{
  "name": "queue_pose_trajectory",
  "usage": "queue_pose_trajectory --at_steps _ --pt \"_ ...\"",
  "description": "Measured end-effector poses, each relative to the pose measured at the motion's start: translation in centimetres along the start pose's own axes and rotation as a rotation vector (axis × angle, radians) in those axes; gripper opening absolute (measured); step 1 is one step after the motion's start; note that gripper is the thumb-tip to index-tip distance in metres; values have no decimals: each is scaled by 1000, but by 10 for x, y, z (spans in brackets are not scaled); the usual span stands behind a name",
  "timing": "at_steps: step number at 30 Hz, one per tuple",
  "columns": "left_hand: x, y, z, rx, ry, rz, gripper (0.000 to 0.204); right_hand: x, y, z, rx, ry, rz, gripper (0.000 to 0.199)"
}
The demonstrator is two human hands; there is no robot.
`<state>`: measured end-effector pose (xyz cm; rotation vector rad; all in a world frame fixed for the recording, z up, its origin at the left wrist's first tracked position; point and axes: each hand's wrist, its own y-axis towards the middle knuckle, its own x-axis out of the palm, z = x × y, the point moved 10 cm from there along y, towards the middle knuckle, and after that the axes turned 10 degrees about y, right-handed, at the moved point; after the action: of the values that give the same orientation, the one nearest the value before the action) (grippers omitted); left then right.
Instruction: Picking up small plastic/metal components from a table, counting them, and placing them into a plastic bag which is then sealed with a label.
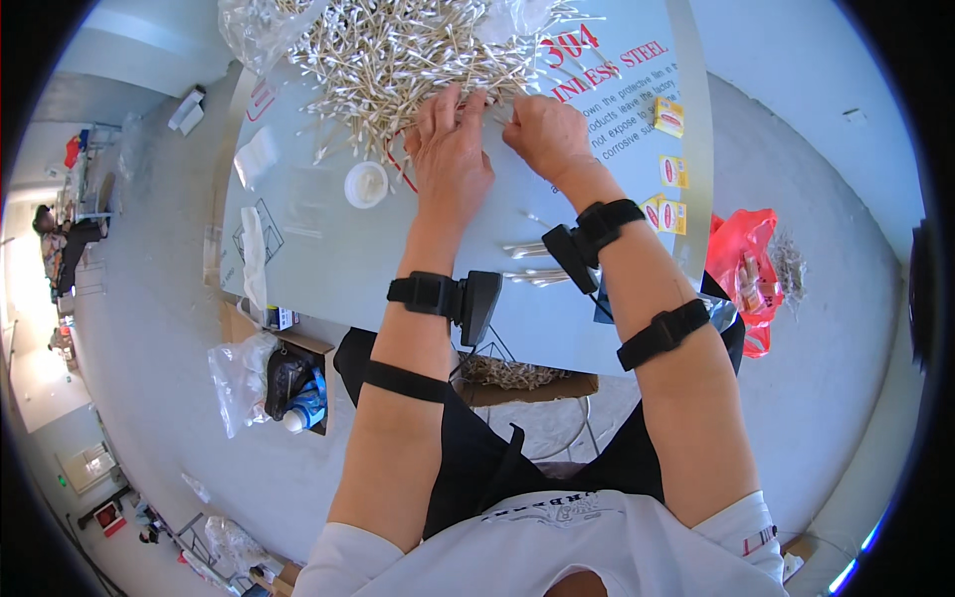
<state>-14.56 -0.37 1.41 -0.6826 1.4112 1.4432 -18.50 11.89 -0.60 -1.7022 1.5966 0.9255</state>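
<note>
A large heap of cotton swabs (388, 70) covers the far part of the grey table. My left hand (448, 149) lies palm down at the near edge of this heap, its fingers stretched out over the swabs. Just to its right, my right hand (550, 134) is closed, fingers curled in toward the left fingertips; what they pinch, if anything, is hidden. Left of my left wrist stands a small round white tub (366, 185). Between my forearms, a few swabs in small bundles (537, 277) rest near the table's front edge.
Several small yellow packets (673, 171) line the table's right side. Clear plastic bags (261, 35) lie by the heap. A red plastic bag (748, 274) hangs beyond the right edge. Below the front edge sits a cardboard box of swabs (517, 378). Another open box (303, 383) is at lower left.
</note>
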Motion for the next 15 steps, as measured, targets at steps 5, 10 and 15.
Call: queue_pose_trajectory --at_steps 5,10,15 --pt "19 4 -14 -12 67 -91 64 -11 -27 19 -31 135 -132 17" --pt "-4 3 3 17 -136 29 57 -27 -47 45 15 313 -164 16" --pt "-6 1 35 177 -156 -18 50 -28 -51 47 -3 260 -171 17"
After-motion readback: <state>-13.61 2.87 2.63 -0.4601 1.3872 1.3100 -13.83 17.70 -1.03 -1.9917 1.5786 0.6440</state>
